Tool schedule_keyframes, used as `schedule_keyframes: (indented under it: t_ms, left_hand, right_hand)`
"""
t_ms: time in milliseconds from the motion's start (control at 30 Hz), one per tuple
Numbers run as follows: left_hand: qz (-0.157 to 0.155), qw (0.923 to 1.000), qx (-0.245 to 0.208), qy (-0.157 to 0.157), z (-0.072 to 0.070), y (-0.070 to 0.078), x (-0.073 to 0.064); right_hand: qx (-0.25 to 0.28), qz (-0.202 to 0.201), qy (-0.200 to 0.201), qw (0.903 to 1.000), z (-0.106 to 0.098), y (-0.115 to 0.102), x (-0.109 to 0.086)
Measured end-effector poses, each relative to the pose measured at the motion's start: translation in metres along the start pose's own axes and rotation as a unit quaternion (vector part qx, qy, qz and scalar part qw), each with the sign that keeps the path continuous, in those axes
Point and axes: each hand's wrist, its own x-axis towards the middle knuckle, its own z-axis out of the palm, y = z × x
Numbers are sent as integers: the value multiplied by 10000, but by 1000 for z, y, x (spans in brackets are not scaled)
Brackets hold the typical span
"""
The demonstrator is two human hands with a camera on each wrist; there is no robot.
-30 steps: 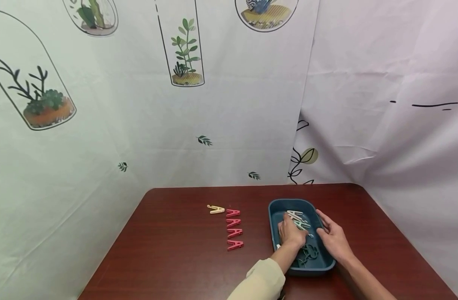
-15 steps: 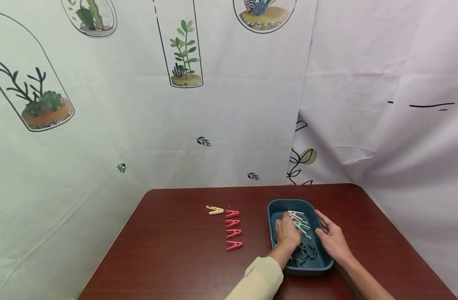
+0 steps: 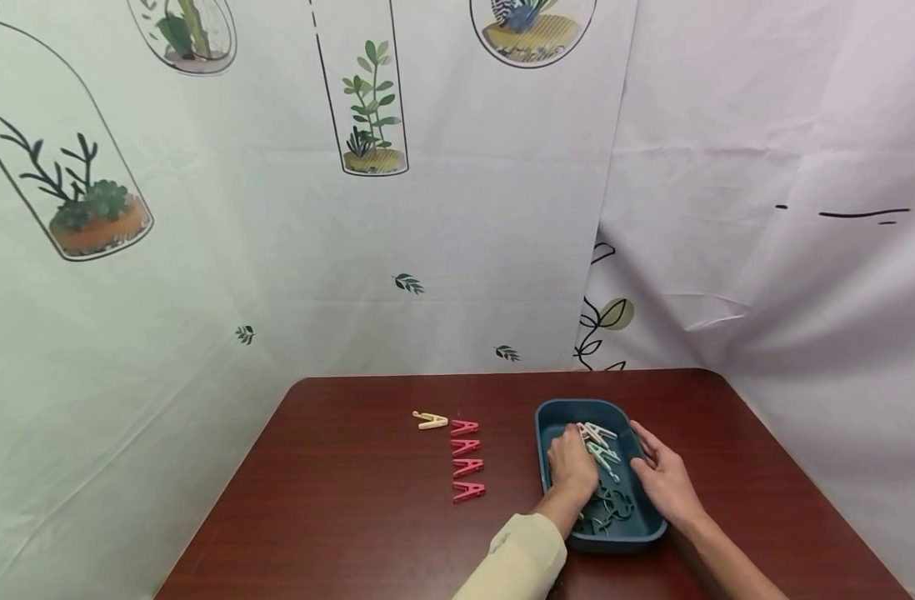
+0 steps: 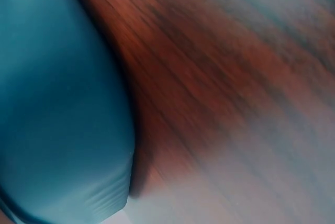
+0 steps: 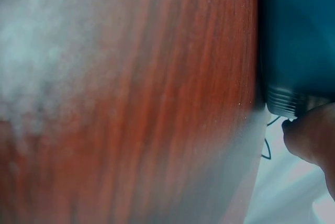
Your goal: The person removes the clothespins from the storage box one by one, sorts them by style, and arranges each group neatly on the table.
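Observation:
A dark teal tray (image 3: 624, 544) stands on the right part of the table with clothespins inside. My left hand (image 3: 572, 463) reaches down into it along its left side; the fingertips are hidden, so I cannot tell what they hold. Beside those fingers lie white clothespins (image 3: 598, 433) and pale green clothespins (image 3: 601, 455). Dark green clothespins (image 3: 615, 504) fill the near end. My right hand (image 3: 666, 485) grips the tray's right rim, thumb on the inner side. In the right wrist view, a finger (image 5: 313, 136) curls under the tray's ribbed corner (image 5: 282, 101).
Left of the tray, several red clothespins (image 3: 469, 491) form a column on the brown table (image 3: 337, 500). A cream-yellow clothespin (image 3: 431, 422) lies beside the farthest one. A white cloth (image 3: 487, 250) with printed plants hangs behind the table's back edge.
My left hand has shifted slightly left inside the tray, showing more of the green clothespins. The pale clothespins near its fingers have moved a little. My right hand keeps its place on the rim.

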Motion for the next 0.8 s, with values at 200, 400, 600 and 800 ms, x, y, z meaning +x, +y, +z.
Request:
schedule_keyframes:
  t_ms: [200,400,600,800]
  left_hand:
    - [-88,9995,-170,231,-1,2,1]
    - [-156,9979,-565,262,-2,0,0]
    - [84,9949,-853,534,0,-4,-1]
    - [253,9919,-1036,689,0,-6,0]
  right_hand:
    - [-26,26,23,10000,0,-1,0]
    - [-64,76,32,9999,0,-2,0]
    - [-19,51,5,10000,0,-1,-1]
    - [-35,99,4,9999,0,-2,-1]
